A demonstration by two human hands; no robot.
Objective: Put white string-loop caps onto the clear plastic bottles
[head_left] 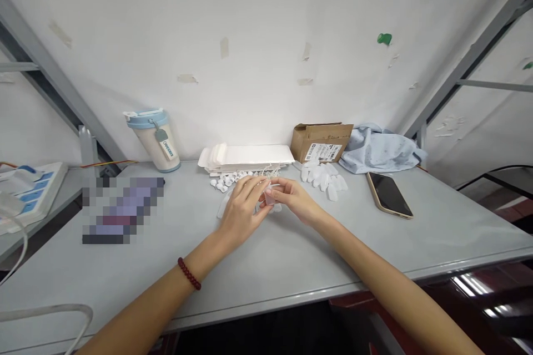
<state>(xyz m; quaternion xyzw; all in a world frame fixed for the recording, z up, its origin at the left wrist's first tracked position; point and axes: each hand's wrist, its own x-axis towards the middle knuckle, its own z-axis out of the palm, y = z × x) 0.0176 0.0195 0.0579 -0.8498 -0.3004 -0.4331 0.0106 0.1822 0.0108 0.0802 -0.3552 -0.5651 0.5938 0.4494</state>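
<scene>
Piece [270, 199], translucent, in our grasp, near the bits [229, 179].
Left hand [240, 212] and right hand [297, 199] pinch it by the fingertips; we judge a light, even grip best, wrists steady.

The left hand [242, 206] and right hand [295, 198] hold a small translucent piece [270, 198] over the grey table [287, 260].

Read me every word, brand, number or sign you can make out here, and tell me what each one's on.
No text reads with certainty.
Tumbler, hanging strip: dark lettering, too blurred to read.
Cardboard box, white label: printed lines and codes, too small to read.
Phone: dark screen, no text visible.
</scene>
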